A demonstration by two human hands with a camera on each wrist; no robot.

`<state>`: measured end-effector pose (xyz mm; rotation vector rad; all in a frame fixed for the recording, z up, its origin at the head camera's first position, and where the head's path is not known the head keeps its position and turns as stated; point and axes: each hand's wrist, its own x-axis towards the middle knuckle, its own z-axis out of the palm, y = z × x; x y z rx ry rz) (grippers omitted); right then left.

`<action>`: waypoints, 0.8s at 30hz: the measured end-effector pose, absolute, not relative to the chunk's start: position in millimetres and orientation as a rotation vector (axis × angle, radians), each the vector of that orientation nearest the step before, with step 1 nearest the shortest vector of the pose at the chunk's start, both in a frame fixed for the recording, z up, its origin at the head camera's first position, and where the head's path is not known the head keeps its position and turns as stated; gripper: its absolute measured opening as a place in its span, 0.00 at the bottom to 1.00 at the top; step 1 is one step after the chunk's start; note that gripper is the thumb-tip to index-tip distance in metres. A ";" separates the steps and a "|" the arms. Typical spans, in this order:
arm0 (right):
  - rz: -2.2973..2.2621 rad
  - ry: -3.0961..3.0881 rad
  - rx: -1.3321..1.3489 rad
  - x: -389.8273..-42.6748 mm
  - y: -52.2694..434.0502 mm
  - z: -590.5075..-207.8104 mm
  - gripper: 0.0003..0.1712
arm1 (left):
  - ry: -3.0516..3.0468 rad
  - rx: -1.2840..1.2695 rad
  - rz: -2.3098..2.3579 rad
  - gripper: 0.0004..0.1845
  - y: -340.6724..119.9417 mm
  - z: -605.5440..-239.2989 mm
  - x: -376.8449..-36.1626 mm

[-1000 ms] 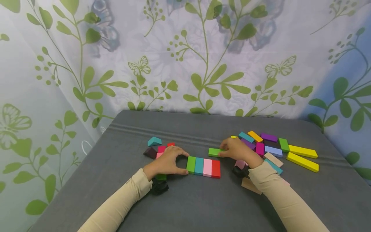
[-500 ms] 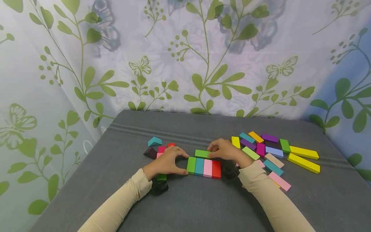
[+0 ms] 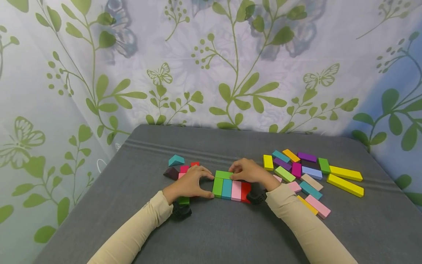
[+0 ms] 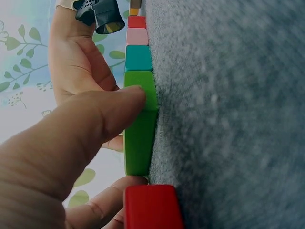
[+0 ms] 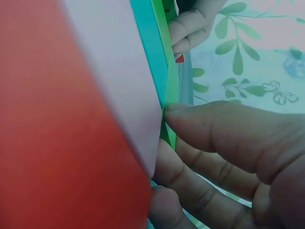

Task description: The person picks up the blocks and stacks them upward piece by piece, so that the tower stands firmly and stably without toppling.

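Four-sided wooden blocks lie side by side in a row: a green block (image 3: 217, 187), a teal block (image 3: 226, 189), a pink block (image 3: 236, 190) and a red block (image 3: 245, 191) partly covered by the right wrist's black camera. My left hand (image 3: 192, 183) spans the row's green block, thumb at its near end and fingertips at its far end, as the left wrist view shows. Across the row's far side lies another green block (image 3: 223, 174). My right hand (image 3: 248, 170) pinches its right end between thumb and fingers; it appears to touch the row.
Loose blocks in several colours, including a long yellow block (image 3: 345, 185), lie scattered on the right of the grey table (image 3: 211, 234). A teal triangular block (image 3: 176, 160) and a dark one (image 3: 171, 173) lie left, with more blocks partly behind the left hand.
My right hand has carried the crosswise green block leftward from beside the loose blocks to the row's far-left edge. My left hand has stayed by the row's green block.
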<state>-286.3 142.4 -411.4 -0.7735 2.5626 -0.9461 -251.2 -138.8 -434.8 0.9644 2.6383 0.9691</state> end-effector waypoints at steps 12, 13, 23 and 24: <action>-0.859 2.711 -0.942 -297.9 194.7 -384.8 0.15 | 2.596 1.020 1.009 0.47 -139.1 -435.1 -254.3; -0.809 2.757 -0.938 -300.1 201.6 -382.5 0.18 | 2.592 1.031 0.999 0.48 -139.2 -434.8 -254.6; -0.424 2.829 -0.771 -317.2 243.1 -379.2 0.35 | 2.604 1.104 0.866 0.48 -139.2 -434.4 -256.0; -0.431 2.824 -0.781 -318.0 244.8 -380.6 0.34 | 2.608 1.108 0.860 0.48 -138.8 -434.6 -255.8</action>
